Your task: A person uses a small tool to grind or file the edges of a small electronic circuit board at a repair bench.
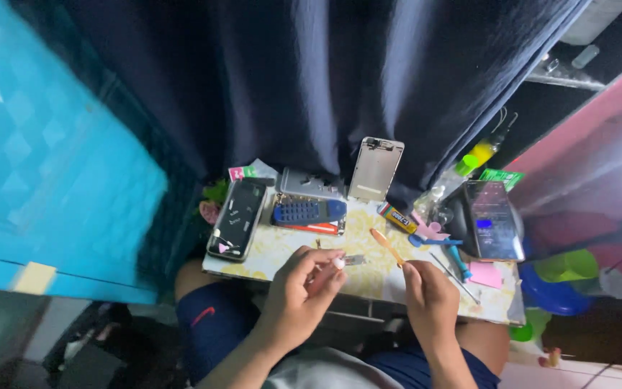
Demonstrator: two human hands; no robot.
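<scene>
Small metal part (353,259), table's near edge (368,294), left hand (302,282)

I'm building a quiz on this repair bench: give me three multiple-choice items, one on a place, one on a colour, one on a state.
1. Where does the black phone lie?
A. table's left edge
B. right edge
C. the lap

2. What colour is the spudger by the right hand?
A. green
B. orange
C. white

3. What is the left hand doing?
A. lying flat
B. pinching a small metal part
C. gripping the screwdriver case

Answers: 1 A, it lies along the left rim; 2 B, its handle is orange; 3 B, fingertips close on the part.
</scene>
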